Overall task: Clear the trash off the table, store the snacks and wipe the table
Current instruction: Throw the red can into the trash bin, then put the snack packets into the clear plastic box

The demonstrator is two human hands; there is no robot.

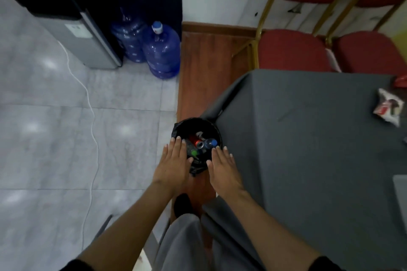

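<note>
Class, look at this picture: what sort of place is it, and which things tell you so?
Probably an office break or meeting room: a water dispenser with spare water jugs, red padded chairs, and a cloth-covered table beside a trash bin.

Office breakroom: water dispenser (66,15), banquet chairs (295,50).

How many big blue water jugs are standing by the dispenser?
2. A capped water jug stands nearer the wooden floor strip; a second jug sits behind it, against the dispenser. Others may be hidden.
</note>
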